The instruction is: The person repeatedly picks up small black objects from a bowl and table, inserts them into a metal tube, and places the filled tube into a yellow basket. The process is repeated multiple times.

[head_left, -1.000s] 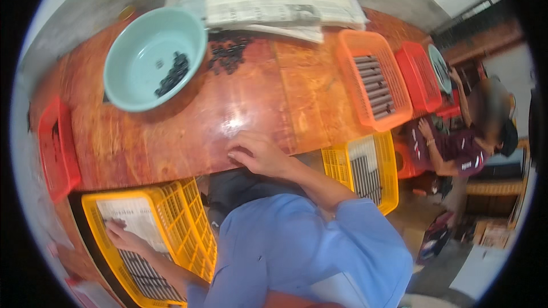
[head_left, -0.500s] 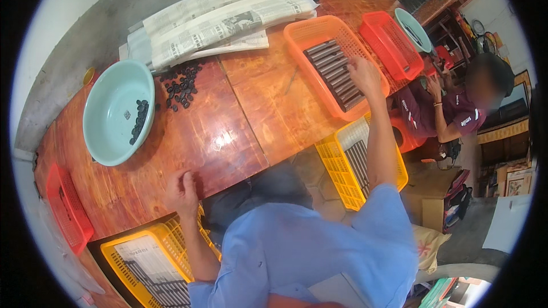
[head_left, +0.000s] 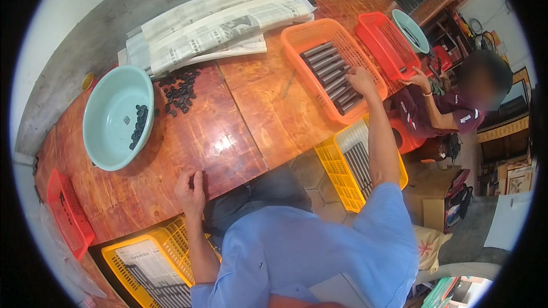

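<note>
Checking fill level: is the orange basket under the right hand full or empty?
Partly filled: the orange basket holds one row of dark tubes; right hand rests on them.

Bright, even daylight through a strong fisheye lens.

Soft light falls from above and shows as a pale patch of glare on the polished wooden bench [head_left: 222, 142], near its front edge. Shadows are faint and short, lying close under the pale green bowl [head_left: 117, 117] and the orange basket [head_left: 297, 40]. The middle of the view is fairly sharp, though the small dark pieces [head_left: 180, 91] blur into a clump. Straight edges bend strongly toward the rim, where a black circular border cuts off the corners. The upper left looks washed out, almost white. The face of the person at the right is blurred.
</note>
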